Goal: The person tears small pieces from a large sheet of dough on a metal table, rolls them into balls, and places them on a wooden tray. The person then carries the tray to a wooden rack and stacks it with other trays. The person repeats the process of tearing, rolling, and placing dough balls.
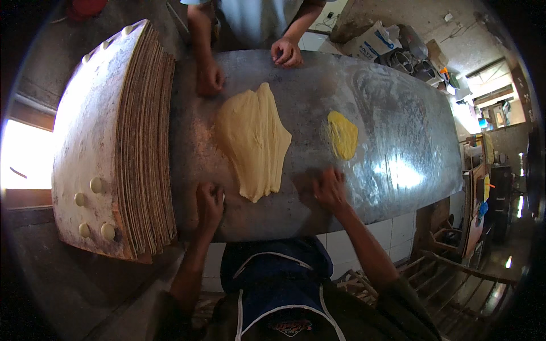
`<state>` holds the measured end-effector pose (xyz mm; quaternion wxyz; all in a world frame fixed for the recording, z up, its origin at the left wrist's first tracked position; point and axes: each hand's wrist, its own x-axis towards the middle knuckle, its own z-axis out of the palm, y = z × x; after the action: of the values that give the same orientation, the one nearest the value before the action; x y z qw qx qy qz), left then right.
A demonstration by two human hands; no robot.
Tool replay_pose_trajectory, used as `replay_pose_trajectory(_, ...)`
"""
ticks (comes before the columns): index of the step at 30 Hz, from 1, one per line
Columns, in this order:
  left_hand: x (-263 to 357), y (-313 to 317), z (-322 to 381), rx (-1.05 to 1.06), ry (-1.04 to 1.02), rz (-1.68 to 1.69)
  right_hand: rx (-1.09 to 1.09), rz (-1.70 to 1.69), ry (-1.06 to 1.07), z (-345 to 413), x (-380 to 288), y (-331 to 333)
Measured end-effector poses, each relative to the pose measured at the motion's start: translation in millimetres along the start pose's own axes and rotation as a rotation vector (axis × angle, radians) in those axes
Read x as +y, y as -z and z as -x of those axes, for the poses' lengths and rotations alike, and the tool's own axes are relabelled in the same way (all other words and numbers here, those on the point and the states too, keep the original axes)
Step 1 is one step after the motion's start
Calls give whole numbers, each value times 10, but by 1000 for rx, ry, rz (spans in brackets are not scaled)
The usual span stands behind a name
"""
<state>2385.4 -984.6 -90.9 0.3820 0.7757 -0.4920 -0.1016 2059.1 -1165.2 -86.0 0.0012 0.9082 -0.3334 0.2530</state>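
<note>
A large folded mass of pale dough [256, 140] lies on the metal-topped table [384, 111]. My left hand [210, 206] is curled at the table's near left, left of the dough's lower end; a small pale bit shows at its fingers, too small to name. My right hand [330, 189], slightly blurred, is over the table to the right of the dough, fingers partly spread, with nothing visible in it. Just beyond it lies a flat yellow patch [343, 135], perhaps fat or dough.
Across the table a person's two hands [288, 52] rest at the far edge. At left stands a tall stack of thin boards [145, 145], with several small dough balls [96, 185] on top. Bags and pots [401, 59] lie beyond the far right edge. A wooden rack [460, 277] stands at lower right.
</note>
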Motion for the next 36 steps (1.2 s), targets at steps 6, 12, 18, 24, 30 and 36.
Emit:
replay_pose_trajectory(6,350,-71,395,69,-265,113,-425,-424,-488,391,-554,102)
replay_pose_trajectory(12,288,-240,76,120,143,29,-59,-213,-298,-217,-576,33)
replay_pose_trajectory(18,112,45,295,6,-140,61,-247,-247,-352,488,-149,141)
replay_pose_trajectory(24,240,-261,321,102,6,77,-147,-140,-267,176,-732,28)
replay_pose_trajectory(30,-188,135,112,26,-108,-87,-85,-202,-266,189,-52,212)
replay_pose_trajectory(36,59,84,529,41,-181,33,-79,-211,-350,569,-541,73)
